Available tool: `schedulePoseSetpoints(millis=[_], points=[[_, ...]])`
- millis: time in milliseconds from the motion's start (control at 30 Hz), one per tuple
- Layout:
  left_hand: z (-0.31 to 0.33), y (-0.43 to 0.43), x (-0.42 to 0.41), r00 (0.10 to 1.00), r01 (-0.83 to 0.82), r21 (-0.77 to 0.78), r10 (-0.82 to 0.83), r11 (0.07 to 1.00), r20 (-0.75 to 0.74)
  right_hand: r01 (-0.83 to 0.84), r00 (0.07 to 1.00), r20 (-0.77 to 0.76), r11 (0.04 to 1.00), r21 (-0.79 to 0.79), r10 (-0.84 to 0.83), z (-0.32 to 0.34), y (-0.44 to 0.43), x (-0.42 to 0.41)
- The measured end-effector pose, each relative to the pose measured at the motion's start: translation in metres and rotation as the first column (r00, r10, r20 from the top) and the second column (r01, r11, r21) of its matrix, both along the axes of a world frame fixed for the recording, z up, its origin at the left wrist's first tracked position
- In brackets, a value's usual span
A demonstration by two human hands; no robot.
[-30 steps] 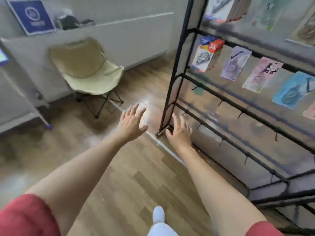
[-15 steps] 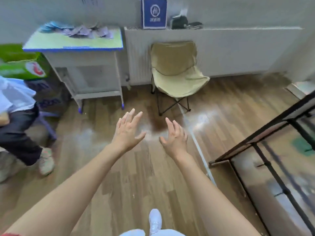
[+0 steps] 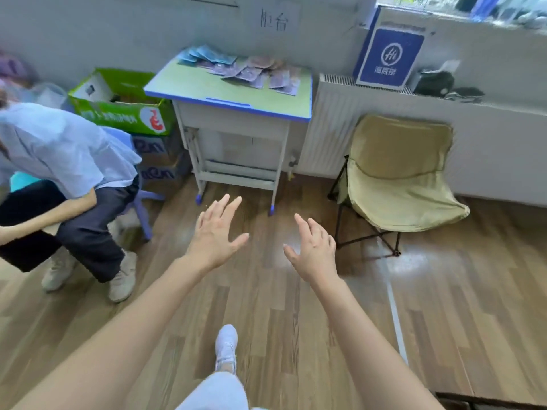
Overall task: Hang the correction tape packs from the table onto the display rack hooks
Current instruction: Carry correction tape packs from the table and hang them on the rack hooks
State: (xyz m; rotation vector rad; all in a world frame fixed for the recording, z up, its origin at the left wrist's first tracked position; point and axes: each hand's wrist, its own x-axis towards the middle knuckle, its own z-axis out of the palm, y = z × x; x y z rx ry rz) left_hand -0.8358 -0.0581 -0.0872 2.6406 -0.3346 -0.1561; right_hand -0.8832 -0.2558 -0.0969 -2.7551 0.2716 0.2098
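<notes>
Holds the left hand (image 3: 214,236) out in the air above the wooden floor (image 3: 461,315), fingers straight and spread, gripping nothing. Holds the right hand (image 3: 313,253) beside it, not touching it, fingers loose and slightly bent, likewise empty. Faces the surface (image 3: 204,90), a small green-topped desk with a blue edge, well beyond both hands. Finds the correction tape packs (image 3: 248,69) in a loose heap on the far part of that surface, well apart from either hand, blue ones to the left and pinkish and purple ones to the right, print too blurred to read. Finds a beige folding chair (image 3: 396,179) beyond and right of the right hand, next to a white radiator (image 3: 331,128) with a blue-fronted box (image 3: 387,57) on top. Finds a green cardboard box (image 3: 124,110) far beyond and left of the left hand, and a seated person in a pale blue shirt (image 3: 65,155) left of that hand. Plants a white shoe (image 3: 226,344) on the floor nearer than both hands, between the forearms.
</notes>
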Motion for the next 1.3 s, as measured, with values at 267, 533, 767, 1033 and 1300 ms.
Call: schedulePoseSetpoints(millis=[267,533,767,1033,1300], points=[[0.017,0.022,0.175,0.997,0.023,0.026,-0.025,0.999,0.073,0.058,0.998,0.005,0.998,0.013,-0.058,0.023,0.016,0.164],[0.002,0.029,0.322,0.999,0.009,0.05,-0.012,0.999,0.051,0.068,0.997,0.035,0.997,0.041,-0.069,0.015,0.014,0.316],[0.007,0.025,0.473,0.996,-0.055,0.055,0.051,0.997,0.071,0.056,0.983,0.163,0.988,0.147,-0.08,0.011,-0.002,0.469],[0.005,0.03,0.591,0.996,-0.094,0.003,0.094,0.996,0.013,0.031,0.99,0.129,0.977,0.209,-0.059,0.008,0.01,0.61],[-0.015,0.044,0.719,1.0,0.017,0.014,-0.017,1.0,-0.022,0.174,0.974,0.079,0.927,0.332,-0.211,-0.014,0.03,0.713]])
